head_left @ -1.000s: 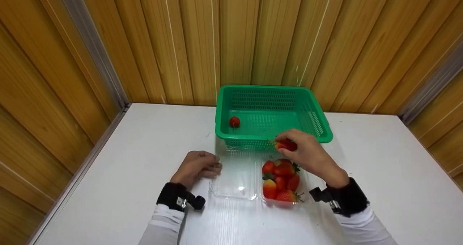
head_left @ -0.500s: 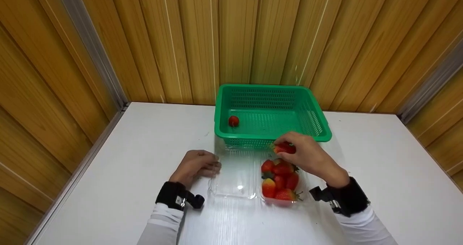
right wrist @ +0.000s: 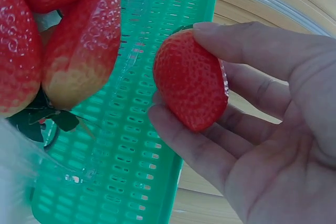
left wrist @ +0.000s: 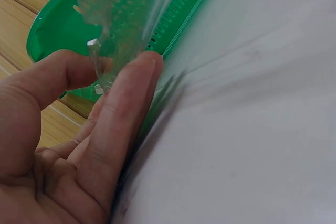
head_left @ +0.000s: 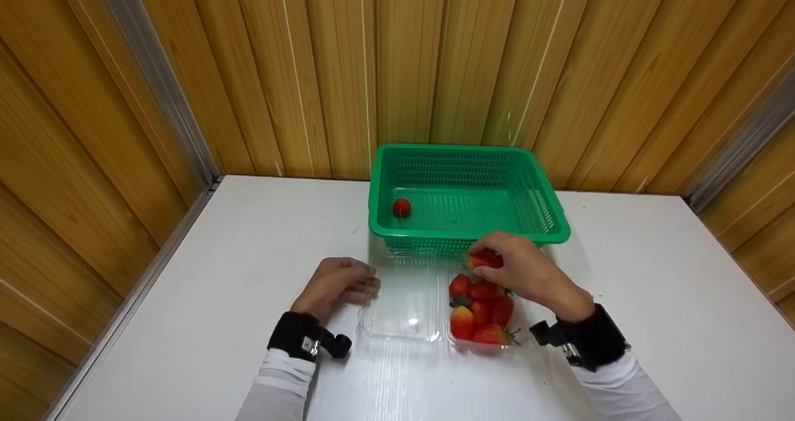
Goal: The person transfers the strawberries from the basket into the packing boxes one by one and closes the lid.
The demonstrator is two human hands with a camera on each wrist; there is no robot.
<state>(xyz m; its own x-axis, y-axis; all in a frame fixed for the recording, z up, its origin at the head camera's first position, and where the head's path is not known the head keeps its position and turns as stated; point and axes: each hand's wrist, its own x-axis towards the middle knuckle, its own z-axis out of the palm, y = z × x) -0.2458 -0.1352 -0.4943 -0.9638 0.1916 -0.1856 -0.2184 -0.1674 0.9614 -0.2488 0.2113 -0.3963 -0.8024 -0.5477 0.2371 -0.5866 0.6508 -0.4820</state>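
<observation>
Pinched between thumb and fingers of my right hand [head_left: 531, 272] is a red strawberry [right wrist: 191, 80], just above the far end of a clear plastic clamshell box. Several strawberries [head_left: 481, 309] with green leaves fill the box's right half. Its open lid [head_left: 407, 303] lies flat to the left. My left hand [head_left: 335, 287] is at the lid's left edge; in the left wrist view, its thumb and finger pinch the clear plastic rim [left wrist: 97, 51]. One more strawberry [head_left: 401, 208] sits in the green basket [head_left: 459, 208] behind the box.
The basket stands at the back of the white table [head_left: 279, 222], close to the wood-patterned wall panels [head_left: 404, 67]. Its front side is right behind the clear box. More panels and a metal post [head_left: 168, 79] border the left side.
My right hand has come slightly down and toward me with the strawberry, closer over the filled half of the box. The left hand holds its place at the lid.
</observation>
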